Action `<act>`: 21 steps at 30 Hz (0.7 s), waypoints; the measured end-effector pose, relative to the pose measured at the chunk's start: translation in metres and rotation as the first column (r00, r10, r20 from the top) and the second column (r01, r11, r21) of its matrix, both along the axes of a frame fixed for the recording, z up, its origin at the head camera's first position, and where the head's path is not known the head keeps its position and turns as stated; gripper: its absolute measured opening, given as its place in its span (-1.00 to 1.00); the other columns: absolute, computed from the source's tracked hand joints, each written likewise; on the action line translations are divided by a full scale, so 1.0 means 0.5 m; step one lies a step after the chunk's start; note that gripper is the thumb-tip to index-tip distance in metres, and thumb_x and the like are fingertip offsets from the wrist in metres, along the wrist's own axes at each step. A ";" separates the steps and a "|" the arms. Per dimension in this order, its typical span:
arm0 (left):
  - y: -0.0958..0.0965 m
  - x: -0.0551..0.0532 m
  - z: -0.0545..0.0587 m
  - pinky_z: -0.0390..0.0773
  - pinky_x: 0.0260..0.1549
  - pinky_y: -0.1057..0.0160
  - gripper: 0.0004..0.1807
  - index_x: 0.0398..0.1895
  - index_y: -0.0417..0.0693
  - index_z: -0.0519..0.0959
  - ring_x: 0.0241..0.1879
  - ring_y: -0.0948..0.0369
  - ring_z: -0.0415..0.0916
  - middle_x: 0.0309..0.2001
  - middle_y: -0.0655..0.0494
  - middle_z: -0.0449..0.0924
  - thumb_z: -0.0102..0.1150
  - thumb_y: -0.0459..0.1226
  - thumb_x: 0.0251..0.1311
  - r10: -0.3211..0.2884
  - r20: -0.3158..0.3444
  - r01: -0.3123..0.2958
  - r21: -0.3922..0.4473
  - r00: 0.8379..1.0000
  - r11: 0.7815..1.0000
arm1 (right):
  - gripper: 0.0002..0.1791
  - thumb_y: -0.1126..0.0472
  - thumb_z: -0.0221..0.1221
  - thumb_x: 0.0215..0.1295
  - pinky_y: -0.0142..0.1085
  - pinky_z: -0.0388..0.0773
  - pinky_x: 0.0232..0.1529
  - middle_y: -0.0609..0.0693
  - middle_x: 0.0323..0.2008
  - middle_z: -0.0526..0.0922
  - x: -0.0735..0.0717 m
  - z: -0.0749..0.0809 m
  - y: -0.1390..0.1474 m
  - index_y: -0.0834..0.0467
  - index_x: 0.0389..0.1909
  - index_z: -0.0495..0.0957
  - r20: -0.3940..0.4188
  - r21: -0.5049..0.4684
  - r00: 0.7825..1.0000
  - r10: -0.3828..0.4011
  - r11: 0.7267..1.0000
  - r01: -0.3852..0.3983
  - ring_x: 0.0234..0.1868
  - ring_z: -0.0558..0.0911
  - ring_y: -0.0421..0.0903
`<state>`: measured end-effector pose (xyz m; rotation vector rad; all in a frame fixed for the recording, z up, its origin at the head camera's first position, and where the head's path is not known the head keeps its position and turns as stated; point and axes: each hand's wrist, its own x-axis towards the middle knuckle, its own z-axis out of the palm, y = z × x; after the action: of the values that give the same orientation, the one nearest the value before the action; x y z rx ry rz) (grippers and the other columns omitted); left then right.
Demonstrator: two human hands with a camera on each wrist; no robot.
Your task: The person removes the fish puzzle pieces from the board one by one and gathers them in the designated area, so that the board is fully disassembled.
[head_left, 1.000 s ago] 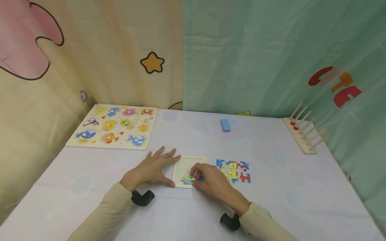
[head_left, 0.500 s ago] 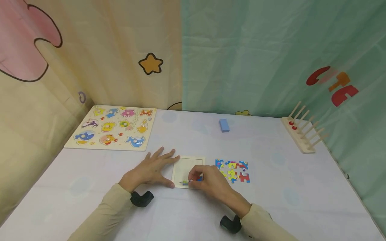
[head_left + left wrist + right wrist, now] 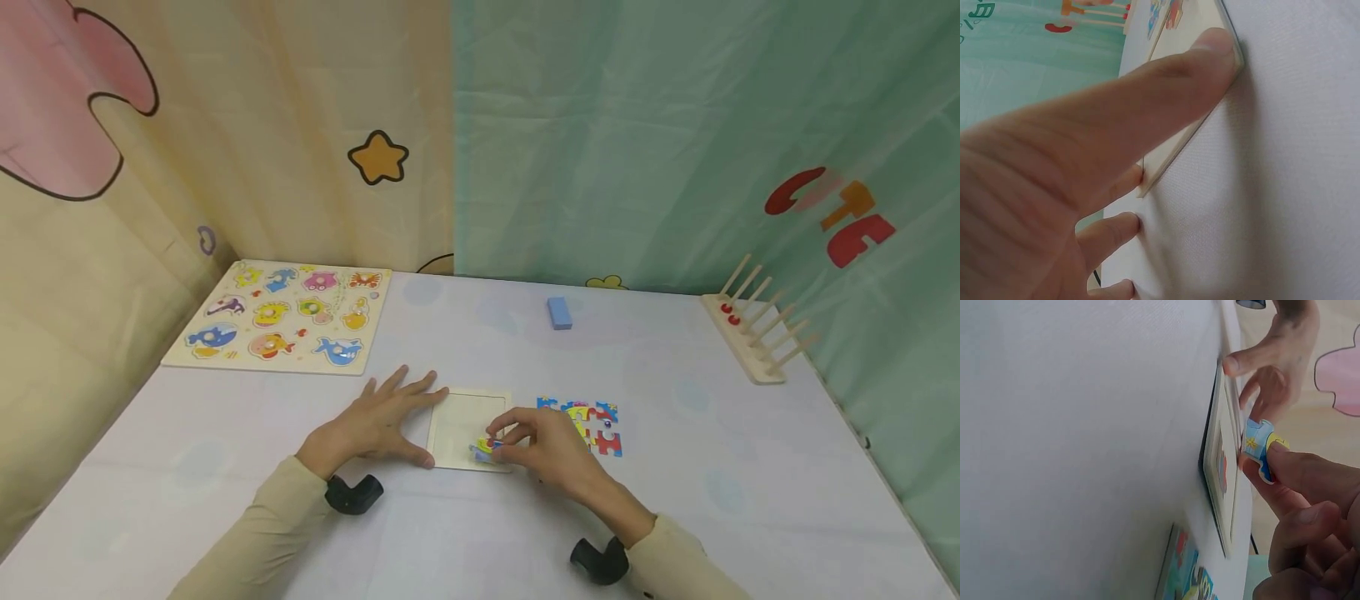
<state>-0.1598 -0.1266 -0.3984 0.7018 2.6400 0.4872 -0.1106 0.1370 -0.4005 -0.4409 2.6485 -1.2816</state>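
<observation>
A small jigsaw piece (image 3: 1255,441), light blue with yellow, is pinched between the thumb and index finger of my right hand (image 3: 558,450). It is tilted up over the lower right of a shallow, pale wooden puzzle tray (image 3: 459,421). Another piece, with some red (image 3: 1222,467), lies inside the tray in the right wrist view; fingers partly cover that area in the head view. My left hand (image 3: 378,421) is spread at the tray's left side. Its thumb (image 3: 1213,53) rests on the near corner and its index finger touches the far one.
Several joined or closely laid jigsaw pieces (image 3: 609,443) lie right of the tray, partly behind my right hand. A knobbed sea-animal puzzle board (image 3: 354,332) is at the back left. Farther back are a blue block (image 3: 559,313) and a wooden peg rack (image 3: 738,340) with red beads.
My right hand has shifted to the right and brought the pinched piece with it, from the tray's lower middle to its lower right. The left hand stays in place.
</observation>
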 end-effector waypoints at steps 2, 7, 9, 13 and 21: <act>-0.001 0.000 0.000 -0.24 0.32 -0.43 0.07 0.49 0.17 0.26 0.52 -0.18 -0.30 0.55 0.07 -0.01 0.52 0.14 -0.17 -0.003 -0.004 0.003 0.003 1.000 1.000 | -0.80 0.24 0.41 0.12 -0.37 0.39 -0.68 -0.24 -0.50 0.68 0.004 0.001 0.019 -0.06 -0.23 0.74 0.008 0.018 1.000 -0.004 1.000 0.004 -0.65 0.47 -0.18; -0.001 0.001 0.000 -0.23 0.31 -0.45 0.07 0.48 0.15 0.27 0.52 -0.19 -0.29 0.55 0.05 0.00 0.54 0.13 -0.18 -0.008 -0.014 0.009 0.009 1.000 1.000 | -0.77 0.22 0.38 0.13 -0.38 0.37 -0.64 -0.26 -0.46 0.66 0.020 0.004 0.076 -0.18 -0.25 0.75 0.017 0.052 0.999 -0.044 0.998 0.043 -0.60 0.44 -0.17; -0.001 0.000 0.000 -0.22 0.31 -0.45 0.07 0.48 0.14 0.28 0.52 -0.20 -0.28 0.55 0.04 0.01 0.53 0.13 -0.18 -0.012 -0.019 0.012 0.009 1.000 1.000 | -0.79 0.19 0.39 0.13 -0.40 0.36 -0.63 -0.25 -0.40 0.67 0.027 0.002 0.101 -0.19 -0.25 0.76 0.017 0.064 0.998 -0.068 0.996 0.067 -0.58 0.42 -0.17; -0.001 -0.001 0.000 -0.20 0.30 -0.46 0.07 0.48 0.14 0.28 0.51 -0.21 -0.27 0.55 0.03 0.01 0.52 0.15 -0.18 -0.023 -0.029 0.023 0.006 0.999 1.000 | -0.81 0.16 0.42 0.10 -0.43 0.29 -0.64 -0.21 -0.36 0.68 0.041 0.002 0.148 -0.16 -0.26 0.76 0.045 0.087 0.989 -0.141 0.987 0.136 -0.56 0.39 -0.17; -0.004 -0.002 0.001 -0.20 0.29 -0.48 0.08 0.48 0.11 0.28 0.51 -0.23 -0.25 0.54 0.01 0.01 0.52 0.15 -0.19 -0.019 -0.015 0.019 0.017 1.000 1.000 | -0.79 0.17 0.44 0.06 -0.41 0.27 -0.62 -0.16 -0.42 0.63 0.061 0.004 0.199 -0.09 -0.24 0.77 0.102 0.120 0.968 -0.229 0.969 0.217 -0.56 0.38 -0.17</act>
<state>-0.1610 -0.1286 -0.3977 0.7379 2.6428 0.5012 -0.0804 0.2364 -0.3983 -0.0510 2.7118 -1.1730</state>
